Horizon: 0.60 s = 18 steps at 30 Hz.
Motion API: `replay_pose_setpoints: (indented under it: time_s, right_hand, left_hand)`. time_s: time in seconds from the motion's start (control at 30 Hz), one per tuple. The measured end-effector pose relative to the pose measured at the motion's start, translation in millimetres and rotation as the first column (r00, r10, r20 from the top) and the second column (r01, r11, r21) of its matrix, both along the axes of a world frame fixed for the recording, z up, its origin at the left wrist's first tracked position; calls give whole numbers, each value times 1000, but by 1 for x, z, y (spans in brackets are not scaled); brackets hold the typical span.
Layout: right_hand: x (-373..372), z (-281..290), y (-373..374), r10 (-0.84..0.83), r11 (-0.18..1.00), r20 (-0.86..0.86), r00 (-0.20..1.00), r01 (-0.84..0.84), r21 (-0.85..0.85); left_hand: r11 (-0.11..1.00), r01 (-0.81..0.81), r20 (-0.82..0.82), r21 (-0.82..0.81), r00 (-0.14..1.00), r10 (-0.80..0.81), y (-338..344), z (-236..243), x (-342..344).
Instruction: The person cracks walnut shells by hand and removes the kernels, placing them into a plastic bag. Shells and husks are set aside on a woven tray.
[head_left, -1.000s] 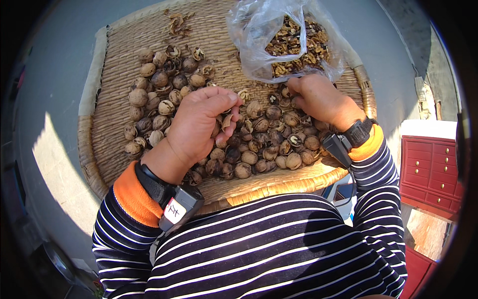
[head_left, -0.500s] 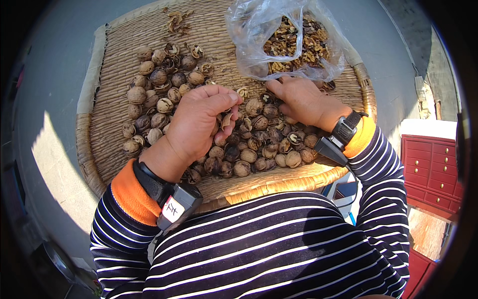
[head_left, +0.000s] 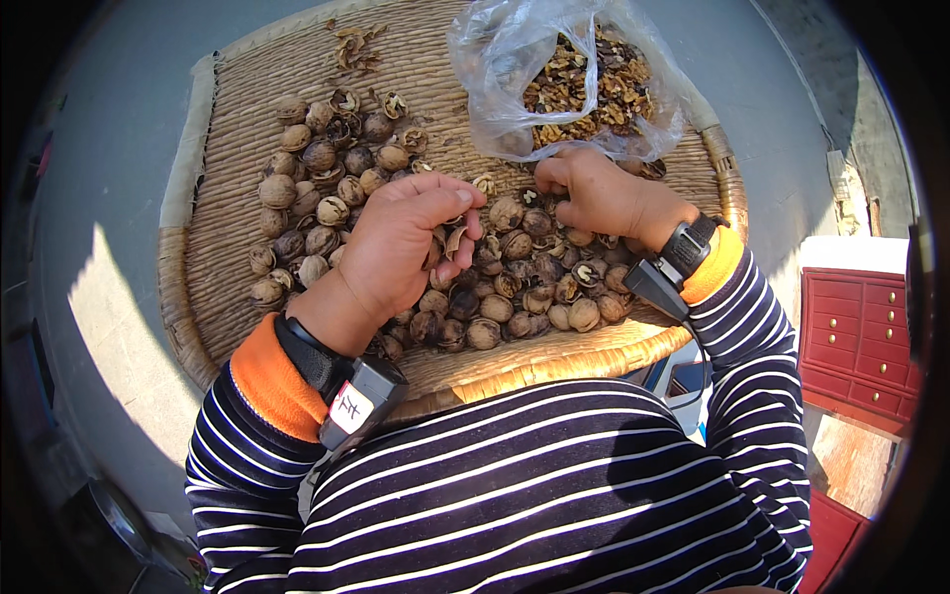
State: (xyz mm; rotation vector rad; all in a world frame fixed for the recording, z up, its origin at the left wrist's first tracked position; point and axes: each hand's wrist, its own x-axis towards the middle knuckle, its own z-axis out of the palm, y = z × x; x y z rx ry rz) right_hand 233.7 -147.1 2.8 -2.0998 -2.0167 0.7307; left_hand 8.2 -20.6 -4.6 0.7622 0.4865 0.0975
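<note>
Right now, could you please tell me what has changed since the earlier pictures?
The right hand has shifted left along the plastic bag's near edge; whether it grips anything is unclear. The left hand still holds shell pieces, and the bag stays in place.

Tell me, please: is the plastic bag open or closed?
Open: the clear plastic bag has its mouth spread, and the walnut kernels inside show uncovered.

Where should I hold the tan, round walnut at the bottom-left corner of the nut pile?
I'd pinch the tan, round walnut across its curved sides, coming from above and the left. It's a ball shape with no handle, and a brown, round walnut sits close above it. Bare, straw-coloured woven mat lies to its left, so fingertips should fit there.
</note>
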Motion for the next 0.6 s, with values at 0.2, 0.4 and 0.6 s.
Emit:
replay_pose_setpoints:
  time_s: [0.2,0.4,0.6]
  right_hand:
    - [-32,36,0,-196,974,-534,822,227,-8]
    - [-59,40,2,-144,972,-905,401,230,-53]
    - [-56,43,0,-94,982,-803,589,189,24]
  left_hand:
    - [994,75,-10,-76,997,-76,-7,-7,2]
    - [980,71,-26,-186,997,-77,-17,-6,4]
    - [981,116,33,-157,993,-112,-15,-7,6]
